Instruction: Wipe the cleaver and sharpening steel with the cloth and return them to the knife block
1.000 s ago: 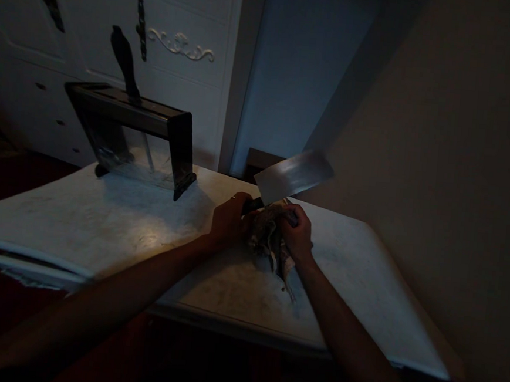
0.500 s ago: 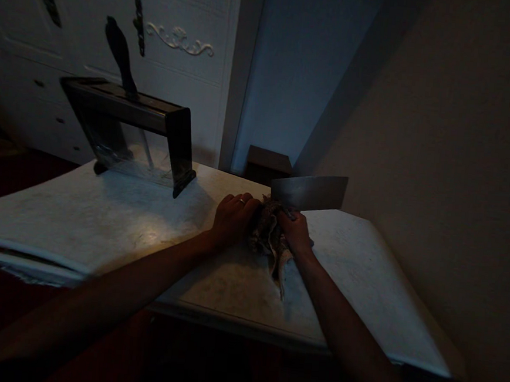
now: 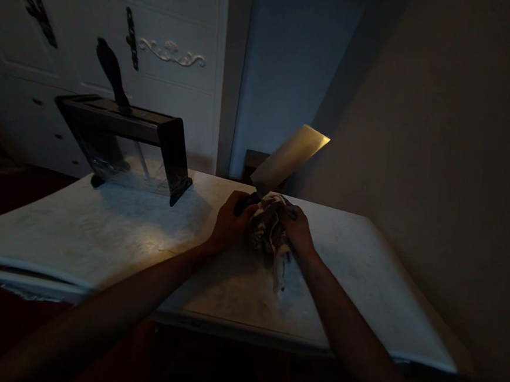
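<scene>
A wide knife with a broad blade (image 3: 289, 159) points up and to the right above the table's back edge. My left hand (image 3: 230, 221) is closed around its dark handle. My right hand (image 3: 298, 228) grips a crumpled patterned cloth (image 3: 265, 222), which lies against the handle end of the knife. One end of the cloth hangs toward the front of the white table (image 3: 146, 223).
A black knife block (image 3: 119, 122) with clear sides and one dark-handled knife stands on the table at the left. Behind it is a white cabinet (image 3: 169, 96). A brown box (image 3: 254, 160) is past the back edge. A wall rises at the right.
The blade has swung from nearly level to slanting upward and now catches yellow light. The cloth has shifted in my hands, and the view has tilted slightly.
</scene>
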{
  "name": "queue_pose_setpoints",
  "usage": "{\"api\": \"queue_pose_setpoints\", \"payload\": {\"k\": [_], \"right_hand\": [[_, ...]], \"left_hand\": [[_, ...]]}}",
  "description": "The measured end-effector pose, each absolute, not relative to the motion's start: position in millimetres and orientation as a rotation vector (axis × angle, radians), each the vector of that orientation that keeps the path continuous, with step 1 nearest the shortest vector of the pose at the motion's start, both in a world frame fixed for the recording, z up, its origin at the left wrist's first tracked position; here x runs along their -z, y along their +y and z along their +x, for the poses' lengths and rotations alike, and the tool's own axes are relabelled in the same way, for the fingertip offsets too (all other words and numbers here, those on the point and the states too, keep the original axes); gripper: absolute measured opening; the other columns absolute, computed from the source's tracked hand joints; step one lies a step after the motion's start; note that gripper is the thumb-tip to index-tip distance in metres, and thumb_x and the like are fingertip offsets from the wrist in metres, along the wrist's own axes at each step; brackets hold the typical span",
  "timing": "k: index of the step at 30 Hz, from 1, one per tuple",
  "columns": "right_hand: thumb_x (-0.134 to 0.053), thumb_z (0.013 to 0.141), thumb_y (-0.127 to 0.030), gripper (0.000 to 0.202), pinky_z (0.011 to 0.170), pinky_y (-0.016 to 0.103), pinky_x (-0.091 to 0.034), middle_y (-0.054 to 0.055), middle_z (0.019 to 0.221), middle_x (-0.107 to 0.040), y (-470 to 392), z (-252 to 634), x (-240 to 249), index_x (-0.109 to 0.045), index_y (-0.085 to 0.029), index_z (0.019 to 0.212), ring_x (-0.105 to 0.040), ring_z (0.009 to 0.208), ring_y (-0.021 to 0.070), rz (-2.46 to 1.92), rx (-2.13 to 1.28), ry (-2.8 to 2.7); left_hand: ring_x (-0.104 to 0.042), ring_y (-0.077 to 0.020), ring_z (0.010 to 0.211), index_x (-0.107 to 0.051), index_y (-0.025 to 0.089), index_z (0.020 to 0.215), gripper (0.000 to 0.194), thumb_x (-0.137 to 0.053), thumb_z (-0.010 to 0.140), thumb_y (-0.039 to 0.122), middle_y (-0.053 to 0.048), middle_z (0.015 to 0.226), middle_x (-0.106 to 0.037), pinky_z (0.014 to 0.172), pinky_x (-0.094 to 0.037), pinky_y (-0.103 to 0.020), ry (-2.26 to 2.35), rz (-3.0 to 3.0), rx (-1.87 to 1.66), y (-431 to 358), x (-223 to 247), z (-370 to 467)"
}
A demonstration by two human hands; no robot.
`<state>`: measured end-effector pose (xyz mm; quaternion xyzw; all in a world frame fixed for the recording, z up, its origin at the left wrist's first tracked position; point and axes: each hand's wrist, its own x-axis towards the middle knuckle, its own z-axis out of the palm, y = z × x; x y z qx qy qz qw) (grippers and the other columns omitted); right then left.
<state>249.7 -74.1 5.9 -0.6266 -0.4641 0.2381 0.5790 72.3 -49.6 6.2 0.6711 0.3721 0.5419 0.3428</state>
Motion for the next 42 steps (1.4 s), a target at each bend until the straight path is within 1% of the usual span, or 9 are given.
{"api": "queue_pose_setpoints", "payload": {"k": [5, 9, 14, 17, 19, 23, 27, 33, 42], "right_hand": [[-0.074, 0.055, -0.034, 0.029, 0.06, 0.031, -0.05, 0.002, 0.071, -0.069, -92.2, 267.0, -36.0, -0.065, -0.019, 0.078, -0.063, 0.063, 0.0205, -1.254, -1.193, -1.011], [-0.078, 0.054, -0.03, 0.041, 0.067, 0.033, -0.051, 0.003, 0.086, -0.072, -102.0, 278.0, -47.6, -0.069, -0.021, 0.093, -0.066, 0.073, 0.0219, -1.177, -1.286, -1.121], [-0.064, 0.072, -0.049, 0.031, 0.072, 0.036, -0.046, 0.002, 0.065, -0.063, -95.8, 282.1, -39.4, -0.064, -0.019, 0.061, -0.061, 0.071, 0.0228, -1.555, -0.391, -1.416], [-0.061, 0.079, -0.047, 0.03, 0.082, 0.04, -0.042, 0.008, 0.08, -0.065, -96.1, 288.0, -39.4, -0.065, -0.02, 0.066, -0.058, 0.085, 0.0254, -1.538, 0.244, -1.334], [-0.06, 0.081, -0.046, 0.031, 0.077, 0.039, -0.041, 0.007, 0.077, -0.062, -99.0, 290.8, -41.8, -0.064, -0.019, 0.067, -0.056, 0.08, 0.0244, -1.524, 0.315, -1.273], [-0.054, 0.081, -0.045, 0.033, 0.059, 0.033, -0.036, 0.001, 0.058, -0.053, -100.4, 284.2, -42.5, -0.057, -0.02, 0.06, -0.049, 0.061, 0.0191, -1.489, -0.151, -1.183], [-0.056, 0.074, -0.05, 0.034, 0.054, 0.03, -0.04, 0.001, 0.058, -0.06, -93.8, 266.3, -35.9, -0.058, -0.02, 0.057, -0.054, 0.061, 0.0195, -1.417, -0.617, -1.117], [-0.074, 0.067, -0.041, 0.032, 0.05, 0.03, -0.053, 0.004, 0.079, -0.072, -92.6, 245.1, -31.1, -0.068, -0.022, 0.091, -0.065, 0.062, 0.0204, -1.133, -1.386, -0.863], [-0.073, 0.072, -0.041, 0.038, 0.083, 0.037, -0.056, 0.004, 0.104, -0.072, -94.5, 223.5, -25.6, -0.066, -0.024, 0.106, -0.066, 0.097, 0.0239, -0.862, -1.357, -0.998]], "left_hand": [[-0.047, -0.0098, 0.058, -0.055, 0.018, 0.089, 0.032, -0.056, 0.085, 0.05, 0.002, 0.071, -0.053, 0.053, -0.038, -0.022, 0.755, 1.501, -1.412, -48.4, -12.1, 73.1], [-0.042, -0.007, 0.05, -0.054, 0.017, 0.085, 0.033, -0.057, 0.086, 0.05, 0.003, 0.068, -0.051, 0.046, -0.033, -0.021, 0.653, 1.417, -1.4, -55.3, -18.1, 74.8], [-0.043, -0.0069, 0.052, -0.054, 0.017, 0.086, 0.035, -0.058, 0.086, 0.052, 0.003, 0.068, -0.051, 0.048, -0.034, -0.021, 0.575, 1.381, -1.326, -64.6, -22.3, 76.4], [-0.043, -0.0072, 0.052, -0.054, 0.017, 0.089, 0.039, -0.057, 0.085, 0.056, 0.003, 0.069, -0.052, 0.048, -0.034, -0.021, 0.565, 1.377, -1.286, -67.0, -22.0, 77.7], [-0.043, -0.0074, 0.052, -0.053, 0.017, 0.09, 0.042, -0.057, 0.084, 0.058, 0.002, 0.07, -0.052, 0.048, -0.034, -0.022, 0.561, 1.37, -1.267, -67.8, -22.2, 78.4], [-0.043, -0.0077, 0.054, -0.053, 0.017, 0.093, 0.043, -0.058, 0.084, 0.059, 0.002, 0.072, -0.053, 0.049, -0.035, -0.022, 0.554, 1.363, -1.254, -68.9, -23.2, 79.3], [-0.042, -0.0084, 0.055, -0.053, 0.018, 0.094, 0.044, -0.057, 0.084, 0.061, 0.002, 0.07, -0.051, 0.051, -0.035, -0.023, 0.552, 1.366, -1.254, -69.8, -21.4, 80.4], [-0.05, -0.0116, 0.067, -0.055, 0.019, 0.096, 0.041, -0.055, 0.086, 0.058, 0.0, 0.079, -0.055, 0.061, -0.043, -0.024, 0.601, 1.387, -1.314, -72.5, -23.6, 80.6], [-0.057, -0.0198, 0.097, -0.057, 0.019, 0.107, 0.038, -0.045, 0.093, 0.052, -0.007, 0.103, -0.062, 0.082, -0.047, -0.032, 0.799, 1.54, -1.324, -64.0, -15.0, 78.8]]}}
